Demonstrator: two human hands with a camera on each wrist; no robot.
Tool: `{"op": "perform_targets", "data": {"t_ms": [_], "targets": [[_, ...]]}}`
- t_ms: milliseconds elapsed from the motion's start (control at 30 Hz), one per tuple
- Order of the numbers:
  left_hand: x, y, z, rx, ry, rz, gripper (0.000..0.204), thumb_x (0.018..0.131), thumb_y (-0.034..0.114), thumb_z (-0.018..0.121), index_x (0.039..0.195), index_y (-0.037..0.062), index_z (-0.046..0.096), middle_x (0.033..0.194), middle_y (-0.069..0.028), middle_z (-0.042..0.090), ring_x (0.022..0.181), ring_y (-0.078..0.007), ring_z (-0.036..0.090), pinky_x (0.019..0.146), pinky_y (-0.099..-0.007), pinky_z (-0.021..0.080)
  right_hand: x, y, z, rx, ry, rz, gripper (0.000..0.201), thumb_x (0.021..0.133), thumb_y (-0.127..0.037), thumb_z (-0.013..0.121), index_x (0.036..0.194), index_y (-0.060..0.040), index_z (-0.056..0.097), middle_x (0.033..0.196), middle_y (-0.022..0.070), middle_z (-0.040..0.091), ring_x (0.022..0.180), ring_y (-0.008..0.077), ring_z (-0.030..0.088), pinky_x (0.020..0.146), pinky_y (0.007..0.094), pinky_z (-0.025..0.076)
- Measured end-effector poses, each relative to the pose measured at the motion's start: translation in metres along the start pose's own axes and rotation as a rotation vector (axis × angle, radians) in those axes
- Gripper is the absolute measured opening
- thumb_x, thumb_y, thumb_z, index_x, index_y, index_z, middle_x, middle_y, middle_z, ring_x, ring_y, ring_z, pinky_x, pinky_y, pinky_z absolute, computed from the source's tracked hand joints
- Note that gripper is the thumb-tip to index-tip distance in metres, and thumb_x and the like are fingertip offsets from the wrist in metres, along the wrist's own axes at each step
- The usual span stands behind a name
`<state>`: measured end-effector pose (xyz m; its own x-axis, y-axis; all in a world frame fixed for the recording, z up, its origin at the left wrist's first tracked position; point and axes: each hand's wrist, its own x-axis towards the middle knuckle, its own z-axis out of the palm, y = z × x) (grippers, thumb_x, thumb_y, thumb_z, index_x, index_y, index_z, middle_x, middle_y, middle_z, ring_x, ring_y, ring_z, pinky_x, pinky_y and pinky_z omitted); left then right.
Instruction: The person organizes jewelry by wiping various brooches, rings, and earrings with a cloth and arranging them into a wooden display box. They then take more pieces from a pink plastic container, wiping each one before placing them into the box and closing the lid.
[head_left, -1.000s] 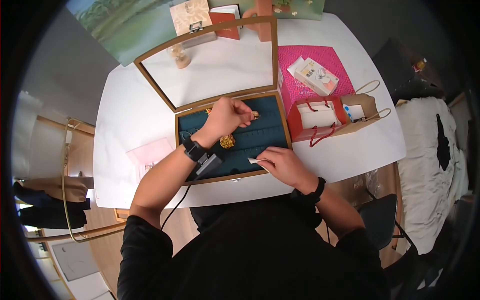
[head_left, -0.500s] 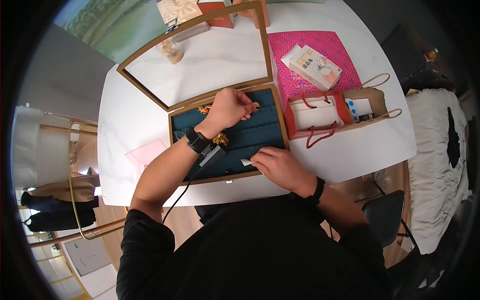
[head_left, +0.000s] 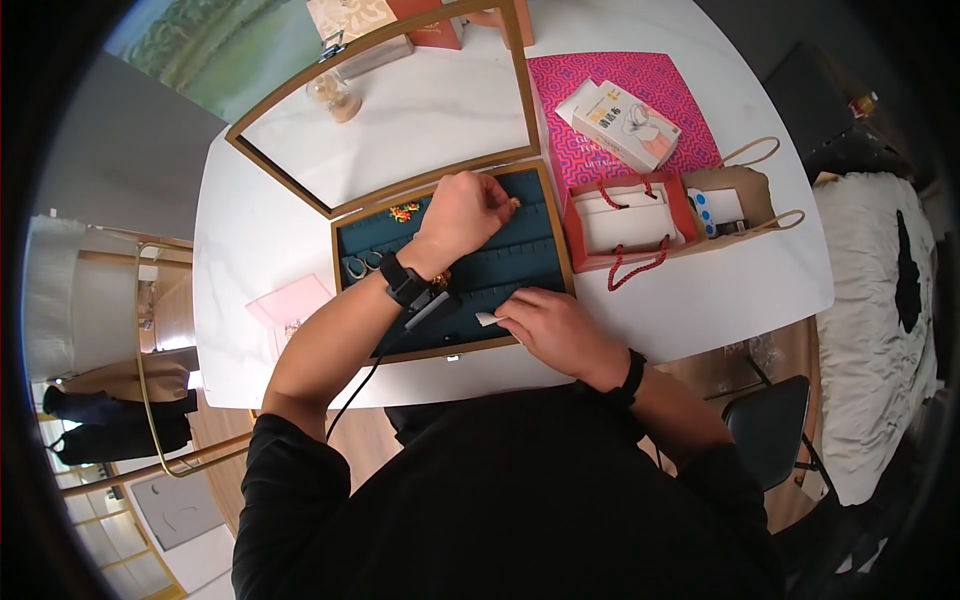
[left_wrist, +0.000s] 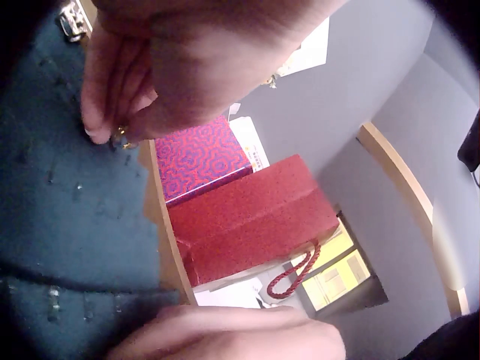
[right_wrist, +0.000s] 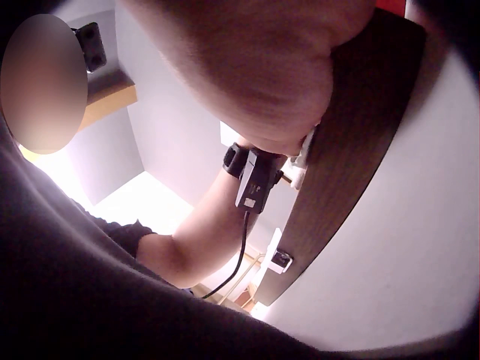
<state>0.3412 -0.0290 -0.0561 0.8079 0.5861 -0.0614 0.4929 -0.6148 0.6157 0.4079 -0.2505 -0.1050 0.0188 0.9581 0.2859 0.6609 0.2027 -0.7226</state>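
My left hand [head_left: 462, 222] is over the back right of a wooden jewelry box [head_left: 561, 225] with a dark teal slotted lining. Its thumb and fingertips pinch a small gold-coloured piece of jewelry [left_wrist: 121, 137], close over the lining and mostly hidden by the fingers. At the box's front right, my right hand [head_left: 562, 335] pinches a folded white cloth [head_left: 488, 320]. A red-and-green ornament [head_left: 404, 212] lies in the back left of the box. Silver hoops [head_left: 357, 267] sit below it, and a gold ornament [head_left: 441, 279] is partly covered by my left wrist.
The box's glass lid [head_left: 522, 75] stands raised at the back. To the right are a red paper bag [head_left: 575, 240], a brown bag [head_left: 765, 195] and a white carton [head_left: 627, 125] on a pink patterned sheet [head_left: 690, 95]. An open pink case [head_left: 290, 300] lies left.
The head view has shifted slightly, so the box appears further left and higher. My left hand stays at the back slots, its fingers now covering more of the gold piece. My right hand keeps the cloth.
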Motion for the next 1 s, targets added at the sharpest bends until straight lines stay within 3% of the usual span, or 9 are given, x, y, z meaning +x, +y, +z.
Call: {"op": "perform_targets", "data": {"t_ms": [167,233,367,433,567,667,767,833,1000], "targets": [[-0.003,0.000,0.001,0.008,0.013,0.063,0.020,0.094,0.016,0.084,0.096,-0.0030,0.081,0.079,-0.0156,0.079,0.072,-0.0209,0.076,0.070,-0.0356,0.060,0.000,0.000,0.000,0.004,0.010,-0.003,0.010,0.099,-0.013,0.075,0.105,-0.0049,0.073,0.096,0.0104,0.069,0.093,0.0333,0.071,0.082,0.0448,0.058],[-0.005,-0.001,0.002,-0.023,0.044,0.115,0.019,0.091,0.017,0.084,0.093,-0.0015,0.080,0.079,-0.0201,0.076,0.075,-0.0348,0.077,0.074,-0.0419,0.061,0.000,0.000,0.001,-0.007,0.011,0.002,0.010,0.099,-0.013,0.075,0.105,-0.0048,0.073,0.096,0.0104,0.069,0.093,0.0332,0.071,0.081,0.0448,0.059],[-0.005,-0.002,0.003,-0.013,0.031,0.137,0.017,0.091,0.015,0.083,0.094,-0.0012,0.080,0.081,-0.0198,0.077,0.076,-0.0348,0.078,0.074,-0.0418,0.061,0.000,0.000,0.001,-0.002,0.009,0.004,0.010,0.098,-0.012,0.075,0.105,-0.0046,0.073,0.096,0.0104,0.069,0.093,0.0331,0.071,0.082,0.0449,0.059],[-0.007,-0.003,0.006,-0.039,0.037,0.170,0.015,0.094,0.010,0.083,0.100,-0.0030,0.080,0.083,-0.0153,0.079,0.075,-0.0200,0.077,0.072,-0.0342,0.061,0.000,0.001,0.002,-0.001,0.005,0.003,0.010,0.098,-0.012,0.075,0.105,-0.0044,0.073,0.096,0.0106,0.069,0.093,0.0330,0.071,0.082,0.0448,0.059],[-0.006,-0.003,0.008,0.006,0.017,0.166,0.015,0.093,0.009,0.082,0.102,-0.0027,0.080,0.084,-0.0149,0.079,0.076,-0.0192,0.078,0.073,-0.0330,0.061,0.000,-0.001,0.001,-0.004,0.008,0.000,0.010,0.098,-0.012,0.075,0.105,-0.0042,0.073,0.096,0.0106,0.069,0.093,0.0331,0.071,0.082,0.0449,0.059],[-0.006,-0.003,0.010,-0.022,0.010,0.145,0.014,0.093,0.008,0.082,0.103,-0.0020,0.081,0.087,-0.0156,0.080,0.077,-0.0209,0.078,0.074,-0.0336,0.062,0.001,-0.001,0.001,-0.018,0.049,-0.049,0.011,0.100,-0.014,0.072,0.097,-0.0055,0.066,0.091,0.0103,0.064,0.090,0.0315,0.070,0.078,0.0448,0.059],[-0.010,-0.003,0.014,0.027,0.048,0.214,0.013,0.093,0.008,0.080,0.103,-0.0011,0.081,0.090,-0.0164,0.080,0.077,-0.0261,0.079,0.074,-0.0362,0.062,0.000,-0.001,0.000,-0.009,0.000,0.003,0.011,0.098,-0.012,0.075,0.106,-0.0041,0.073,0.097,0.0107,0.069,0.094,0.0331,0.071,0.082,0.0449,0.059],[-0.011,-0.004,0.017,0.123,0.114,0.335,0.011,0.092,0.008,0.080,0.100,0.0017,0.082,0.092,-0.0156,0.079,0.078,-0.0324,0.077,0.073,-0.0404,0.062,0.000,0.000,0.001,-0.012,-0.001,-0.001,0.012,0.099,-0.013,0.075,0.106,-0.0041,0.073,0.098,0.0107,0.070,0.094,0.0332,0.071,0.083,0.0450,0.059],[-0.016,-0.004,0.014,0.271,0.114,0.487,0.006,0.092,0.011,0.079,0.094,0.0051,0.080,0.088,-0.0125,0.074,0.077,-0.0352,0.074,0.070,-0.0456,0.061,0.000,-0.001,0.000,-0.015,-0.009,0.009,0.011,0.099,-0.013,0.075,0.106,-0.0041,0.073,0.098,0.0107,0.069,0.095,0.0331,0.071,0.083,0.0451,0.059]]}}
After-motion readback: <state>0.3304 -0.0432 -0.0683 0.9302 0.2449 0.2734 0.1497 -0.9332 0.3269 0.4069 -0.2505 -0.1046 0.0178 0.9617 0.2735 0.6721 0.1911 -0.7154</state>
